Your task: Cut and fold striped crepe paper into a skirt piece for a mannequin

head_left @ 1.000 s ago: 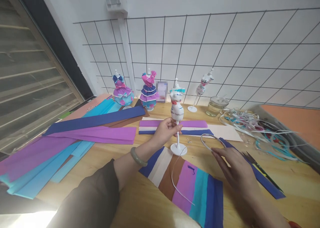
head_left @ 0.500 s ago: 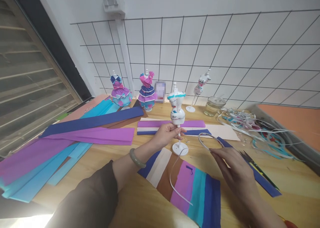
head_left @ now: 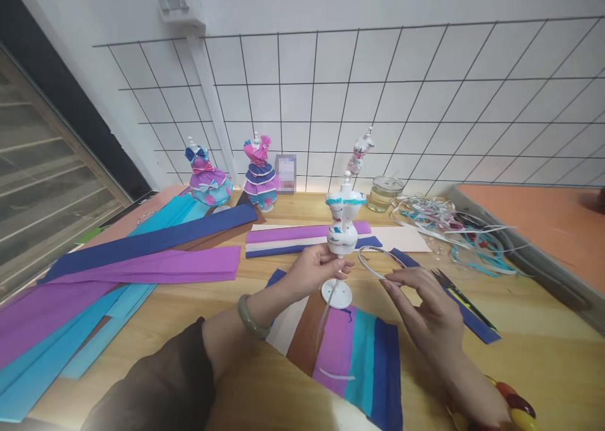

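My left hand (head_left: 317, 271) is closed around the stem of a small white dress-form mannequin (head_left: 342, 235), just under its torso. A turquoise band runs across the top of the torso, and bits of coloured trim cling to it. The round white base (head_left: 336, 294) shows below my fingers. To the right, my right hand (head_left: 428, 314) pinches a thin white ribbon (head_left: 366, 264) that curves up in a loop. A length of white ribbon also hangs below my left hand, over striped sheets of crepe paper (head_left: 362, 355) on the table.
Two mannequins in paper dresses (head_left: 208, 178) (head_left: 261, 176) stand at the back left; another bare mannequin (head_left: 362, 152) is behind. Around lie folded crepe strips (head_left: 151, 239), a glass jar (head_left: 385, 195), tangled ribbon scraps (head_left: 432, 217), dark pointed scissors (head_left: 460, 295) and a grey-edged tray (head_left: 529, 273).
The mannequin has come slightly nearer to me and to the right, its torso tilting. My right hand keeps its pinch on the ribbon. The whole view has shifted a little rightward.
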Demonstrator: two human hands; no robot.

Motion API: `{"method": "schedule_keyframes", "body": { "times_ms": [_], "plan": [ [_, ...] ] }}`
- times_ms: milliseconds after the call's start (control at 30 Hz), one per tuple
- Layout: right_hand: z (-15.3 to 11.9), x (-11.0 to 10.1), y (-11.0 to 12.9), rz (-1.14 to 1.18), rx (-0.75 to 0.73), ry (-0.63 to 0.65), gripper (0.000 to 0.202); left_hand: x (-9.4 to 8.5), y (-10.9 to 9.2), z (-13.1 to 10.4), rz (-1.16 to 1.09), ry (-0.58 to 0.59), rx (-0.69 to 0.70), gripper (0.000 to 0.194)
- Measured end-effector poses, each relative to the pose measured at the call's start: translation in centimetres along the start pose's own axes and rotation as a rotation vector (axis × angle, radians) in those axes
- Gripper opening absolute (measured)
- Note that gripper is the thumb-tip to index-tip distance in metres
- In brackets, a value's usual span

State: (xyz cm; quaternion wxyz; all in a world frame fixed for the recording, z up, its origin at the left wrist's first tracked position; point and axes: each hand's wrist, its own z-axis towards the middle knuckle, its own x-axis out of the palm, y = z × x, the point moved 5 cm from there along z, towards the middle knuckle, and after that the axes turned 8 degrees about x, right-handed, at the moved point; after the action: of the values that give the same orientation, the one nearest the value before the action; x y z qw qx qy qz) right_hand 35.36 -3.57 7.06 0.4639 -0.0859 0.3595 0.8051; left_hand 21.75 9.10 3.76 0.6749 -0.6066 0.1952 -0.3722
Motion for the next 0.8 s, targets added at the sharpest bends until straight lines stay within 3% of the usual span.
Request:
{"method": "schedule_keyframes", "body": {
  "times_ms": [167, 500, 800],
  "plan": [
    [0.2, -0.4, 0.7, -0.047, -0.059, -0.023, 0.012, 0.6, 0.5, -0.1, -0.024, 0.022, 0.054, 0.043],
    [-0.1, -1.1, 2.1, -0.202, -0.323, -0.029, 0.025, 0.3, 0.3, -0.2, 0.140, -0.002, 0.113, 0.035],
    [-1.3, -2.2, 2.0, -0.257, -0.380, -0.035, 0.032, -0.1, 0.2, 0.0, 0.268, 0.025, 0.112, 0.033]
  ]
}}
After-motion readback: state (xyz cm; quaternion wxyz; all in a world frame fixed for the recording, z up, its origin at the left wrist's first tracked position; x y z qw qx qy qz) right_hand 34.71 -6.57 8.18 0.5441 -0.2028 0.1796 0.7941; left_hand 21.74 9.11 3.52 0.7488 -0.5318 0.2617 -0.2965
